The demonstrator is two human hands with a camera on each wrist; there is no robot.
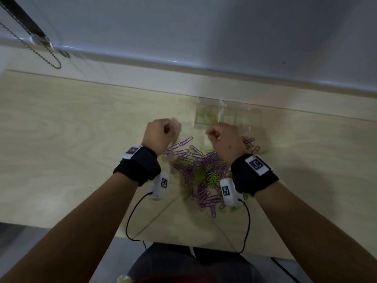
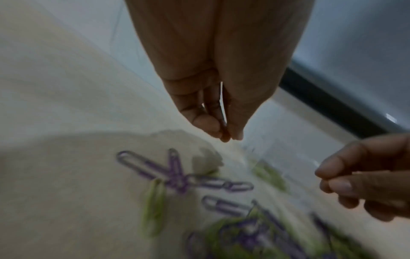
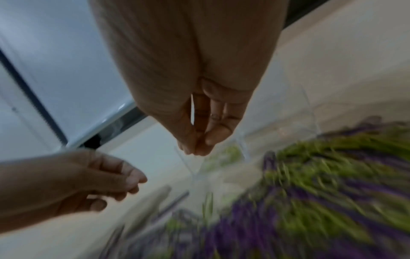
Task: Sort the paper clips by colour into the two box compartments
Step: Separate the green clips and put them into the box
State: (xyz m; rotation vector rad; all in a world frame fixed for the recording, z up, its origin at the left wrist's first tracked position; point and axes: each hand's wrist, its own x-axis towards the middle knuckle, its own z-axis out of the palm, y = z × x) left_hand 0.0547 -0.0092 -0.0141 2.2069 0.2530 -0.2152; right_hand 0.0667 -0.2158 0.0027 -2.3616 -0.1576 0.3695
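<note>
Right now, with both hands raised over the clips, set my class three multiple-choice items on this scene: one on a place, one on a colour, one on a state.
1. Where does the clear box stand relative to the clip pile?
A. On the far side of it, toward the wall
B. On the near side, at the table edge
C. Under the pile

2. What colour are the clips already in the left compartment of the box?
A. Purple
B. Green
C. Red

3. How are the fingers of the left hand set?
A. Spread flat on the table
B. Fingertips drawn together, pointing down
C. Wrapped round the box

Answers: 1 A, the head view shows the box beyond the pile, by the table's back edge. 2 B, only green clips show through that compartment. 3 B, the left wrist view shows thumb and fingertips meeting above the table.
</note>
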